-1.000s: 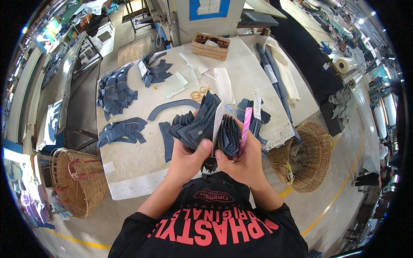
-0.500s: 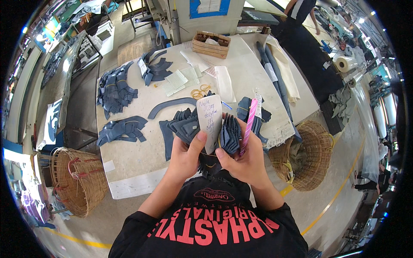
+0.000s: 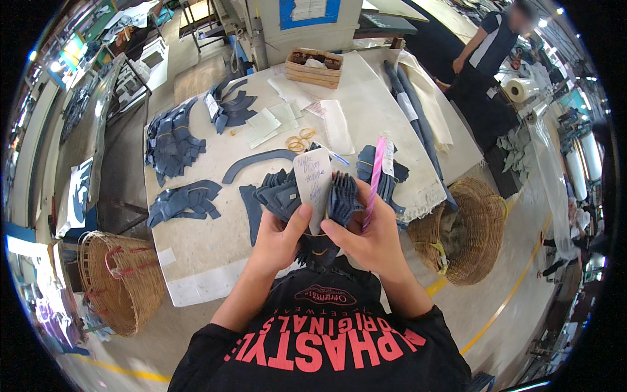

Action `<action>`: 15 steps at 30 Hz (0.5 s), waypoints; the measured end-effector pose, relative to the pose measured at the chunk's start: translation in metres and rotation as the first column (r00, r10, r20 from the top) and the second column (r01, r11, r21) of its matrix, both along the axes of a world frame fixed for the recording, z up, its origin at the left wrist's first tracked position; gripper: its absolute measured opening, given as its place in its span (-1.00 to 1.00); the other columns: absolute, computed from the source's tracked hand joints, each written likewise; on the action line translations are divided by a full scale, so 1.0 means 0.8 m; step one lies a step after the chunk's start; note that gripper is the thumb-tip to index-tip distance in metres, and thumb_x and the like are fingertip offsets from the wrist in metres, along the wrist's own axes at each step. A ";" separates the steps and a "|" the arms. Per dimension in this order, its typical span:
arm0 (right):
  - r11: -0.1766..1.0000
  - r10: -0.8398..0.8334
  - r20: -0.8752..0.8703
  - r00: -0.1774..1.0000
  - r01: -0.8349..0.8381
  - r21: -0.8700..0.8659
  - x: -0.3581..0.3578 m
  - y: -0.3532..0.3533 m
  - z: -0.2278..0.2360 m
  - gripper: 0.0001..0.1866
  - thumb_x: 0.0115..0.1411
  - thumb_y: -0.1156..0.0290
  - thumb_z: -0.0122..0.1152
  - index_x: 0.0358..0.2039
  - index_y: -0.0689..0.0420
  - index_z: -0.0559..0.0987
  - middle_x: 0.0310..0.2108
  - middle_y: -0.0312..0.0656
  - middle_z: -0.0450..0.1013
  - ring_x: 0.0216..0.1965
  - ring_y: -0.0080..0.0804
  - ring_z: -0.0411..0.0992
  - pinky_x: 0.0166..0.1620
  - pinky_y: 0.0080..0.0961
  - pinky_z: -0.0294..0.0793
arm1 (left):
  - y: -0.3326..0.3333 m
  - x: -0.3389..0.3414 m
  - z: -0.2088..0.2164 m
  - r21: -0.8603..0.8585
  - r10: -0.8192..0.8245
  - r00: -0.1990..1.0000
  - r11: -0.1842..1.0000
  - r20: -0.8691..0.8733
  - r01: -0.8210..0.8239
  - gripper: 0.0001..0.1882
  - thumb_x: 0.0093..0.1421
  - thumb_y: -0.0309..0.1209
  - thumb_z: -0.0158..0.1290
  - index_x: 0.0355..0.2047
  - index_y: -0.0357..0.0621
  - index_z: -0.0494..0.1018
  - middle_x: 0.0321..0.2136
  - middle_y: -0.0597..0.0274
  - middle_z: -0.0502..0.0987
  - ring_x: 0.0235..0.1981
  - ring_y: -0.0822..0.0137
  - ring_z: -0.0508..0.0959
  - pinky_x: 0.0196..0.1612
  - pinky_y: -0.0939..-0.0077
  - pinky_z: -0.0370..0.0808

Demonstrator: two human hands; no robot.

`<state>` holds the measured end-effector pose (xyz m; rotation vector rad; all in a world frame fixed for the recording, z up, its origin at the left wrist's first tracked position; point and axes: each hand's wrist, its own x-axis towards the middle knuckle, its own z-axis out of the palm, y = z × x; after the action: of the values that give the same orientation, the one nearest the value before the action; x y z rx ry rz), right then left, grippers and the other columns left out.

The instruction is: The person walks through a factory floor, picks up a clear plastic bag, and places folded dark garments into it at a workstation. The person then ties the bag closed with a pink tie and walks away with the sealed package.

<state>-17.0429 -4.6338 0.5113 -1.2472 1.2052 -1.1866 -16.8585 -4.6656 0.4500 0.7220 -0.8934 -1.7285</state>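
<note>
Between both hands, close to my chest, is a bundle of dark blue-grey fabric pieces [image 3: 277, 194] with a pale handwritten card [image 3: 312, 179] standing in its middle. My left hand [image 3: 282, 240] is closed on the bundle's left part, its thumb pressing the card's lower end. My right hand [image 3: 373, 243] is closed round the right part, thumb on the near end. A pink-and-white striped stick [image 3: 375, 179], perhaps a pen, rises between my right fingers. Part of a thin band shows at the bundle's lower end; the fingers behind the bundle are hidden.
On the white table [image 3: 196, 258] lie fabric bundles [image 3: 175, 140], a curved strip [image 3: 258, 160], paper slips [image 3: 271, 124], rubber bands [image 3: 300, 139] and a wooden box [image 3: 315, 68]. Wicker baskets stand left [image 3: 124, 281] and right [image 3: 480, 228]. A person [image 3: 490, 46] stands at the far right.
My hands keep the bundle and have shifted only slightly; the card leans a little differently. The view has moved a bit, and more of the person at the far right shows.
</note>
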 end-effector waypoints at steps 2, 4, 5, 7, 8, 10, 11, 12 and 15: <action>0.999 -0.031 0.035 0.999 0.030 0.028 0.006 -0.003 0.001 -0.26 0.14 0.52 0.54 0.30 0.32 0.41 -0.04 -0.30 0.56 -0.40 -0.82 0.43 -0.44 -0.78 0.33 | 0.005 0.018 -0.011 0.008 -0.036 0.989 0.999 0.143 0.035 -0.60 0.41 -0.48 0.13 0.22 -0.28 0.41 0.07 0.15 0.60 0.05 0.39 0.57 0.10 0.41 0.53; 0.998 -0.062 0.029 0.998 0.061 0.014 0.013 -0.005 -0.003 -0.27 0.12 0.51 0.57 0.27 0.30 0.44 -0.10 -0.33 0.58 -0.49 -0.83 0.38 -0.49 -0.76 0.29 | 0.004 0.020 -0.020 -0.018 -0.079 0.976 0.996 0.202 0.084 -0.60 0.38 -0.53 0.12 0.20 -0.29 0.41 0.04 0.15 0.61 0.01 0.39 0.58 0.06 0.41 0.54; 0.999 -0.043 0.000 0.999 0.043 0.027 0.014 -0.006 -0.005 -0.27 0.11 0.51 0.58 0.27 0.30 0.45 -0.12 -0.34 0.59 -0.49 -0.83 0.38 -0.50 -0.75 0.29 | 0.002 0.011 -0.010 0.047 -0.045 0.968 0.998 0.247 0.034 -0.60 0.36 -0.57 0.11 0.19 -0.29 0.41 0.03 0.15 0.61 -0.01 0.39 0.60 0.05 0.41 0.55; 1.000 -0.027 -0.127 0.992 0.028 0.003 0.016 -0.007 -0.010 -0.28 0.10 0.52 0.60 0.24 0.32 0.45 -0.16 -0.32 0.61 -0.45 -0.80 0.47 -0.46 -0.74 0.39 | 0.003 0.001 0.006 0.072 0.020 0.994 0.997 0.104 -0.027 -0.50 0.31 -0.54 0.09 0.26 -0.32 0.35 0.09 0.07 0.58 0.07 0.23 0.60 0.13 0.29 0.54; 1.000 -0.024 -0.090 0.996 0.024 -0.010 0.018 -0.007 -0.014 -0.28 0.10 0.51 0.60 0.23 0.33 0.45 -0.15 -0.31 0.61 -0.42 -0.77 0.50 -0.44 -0.73 0.42 | -0.001 -0.002 0.010 0.160 0.026 0.986 0.986 0.164 -0.053 -0.44 0.29 -0.49 0.07 0.30 -0.33 0.32 0.15 0.00 0.55 0.14 0.12 0.59 0.22 0.19 0.52; 0.999 -0.010 -0.019 1.000 0.009 -0.038 0.022 -0.008 -0.022 -0.29 0.10 0.50 0.61 0.22 0.34 0.46 -0.14 -0.27 0.61 -0.36 -0.72 0.56 -0.40 -0.72 0.49 | 0.000 0.016 -0.008 0.042 -0.061 0.998 0.997 0.008 0.060 -0.37 0.28 -0.42 0.12 0.34 -0.34 0.28 0.20 -0.03 0.51 0.20 0.06 0.56 0.26 0.12 0.49; 0.999 0.008 -0.039 0.999 -0.010 -0.041 0.024 -0.011 -0.026 -0.31 0.10 0.50 0.61 0.20 0.35 0.46 -0.12 -0.22 0.61 -0.28 -0.65 0.60 -0.35 -0.70 0.54 | 0.001 0.024 -0.024 0.013 -0.093 0.995 0.996 -0.045 0.094 -0.33 0.27 -0.38 0.14 0.35 -0.34 0.26 0.23 -0.05 0.50 0.23 0.03 0.54 0.28 0.09 0.48; 0.998 -0.008 -0.032 0.999 0.006 -0.061 0.025 -0.012 -0.028 -0.30 0.10 0.47 0.61 0.20 0.35 0.46 -0.13 -0.21 0.61 -0.29 -0.62 0.60 -0.35 -0.67 0.55 | 0.005 0.035 -0.041 -0.008 -0.109 0.991 0.994 -0.076 0.109 -0.29 0.29 -0.33 0.18 0.38 -0.34 0.22 0.25 -0.05 0.47 0.26 0.03 0.50 0.31 0.10 0.44; 0.995 -0.036 -0.123 0.992 0.024 -0.098 0.022 -0.012 -0.027 -0.30 0.10 0.32 0.61 0.17 0.36 0.48 -0.17 -0.11 0.58 -0.26 -0.41 0.58 -0.28 -0.51 0.55 | 0.007 0.032 -0.051 -0.092 -0.160 0.980 0.984 -0.121 0.150 -0.17 0.34 -0.13 0.23 0.42 -0.33 0.15 0.30 -0.04 0.41 0.32 0.05 0.44 0.36 0.12 0.37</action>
<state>-17.0250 -4.6431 0.4898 -1.3970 1.2740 -1.2164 -16.8326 -4.6598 0.4093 0.4911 -0.9465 -1.8413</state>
